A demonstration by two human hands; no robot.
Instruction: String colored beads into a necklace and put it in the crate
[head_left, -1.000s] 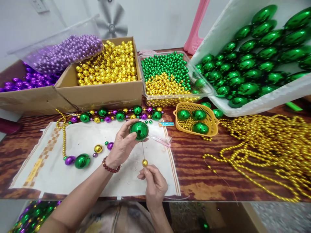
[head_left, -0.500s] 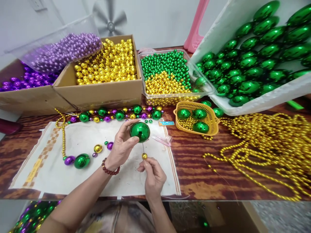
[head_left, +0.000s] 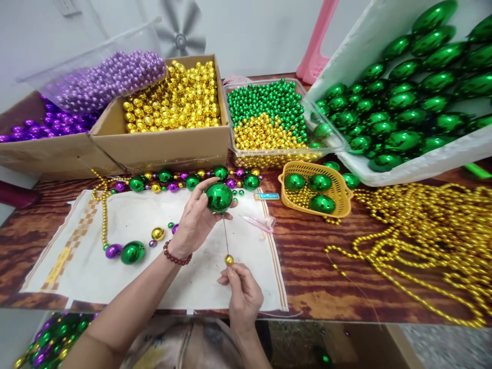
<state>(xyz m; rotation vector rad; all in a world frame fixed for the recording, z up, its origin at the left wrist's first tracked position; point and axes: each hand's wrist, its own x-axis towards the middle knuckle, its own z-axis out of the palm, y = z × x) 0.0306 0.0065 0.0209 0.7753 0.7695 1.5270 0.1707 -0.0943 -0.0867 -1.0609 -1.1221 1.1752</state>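
My left hand [head_left: 196, 220] is closed round a large shiny green ball [head_left: 219, 197], held above a white cloth [head_left: 126, 266]. A thin wire or needle [head_left: 226, 237] runs down from the ball to a small gold bead [head_left: 229, 260]. My right hand [head_left: 242, 294] pinches the lower end of that wire just under the gold bead. On the cloth to the left lies a strung piece with a green ball [head_left: 132, 252], a purple bead [head_left: 114, 250] and a gold bead [head_left: 157, 233].
Behind stand cardboard boxes of purple beads [head_left: 42, 125] and gold beads [head_left: 172, 102], a clear tray of green and gold beads [head_left: 269, 118], a white bin of big green balls [head_left: 403, 107], and a yellow basket [head_left: 338, 197]. Gold bead strands [head_left: 430, 241] cover the table's right side.
My left hand has raised the green ball slightly, and my right hand has drawn the gold bead down again, so more wire shows between them.
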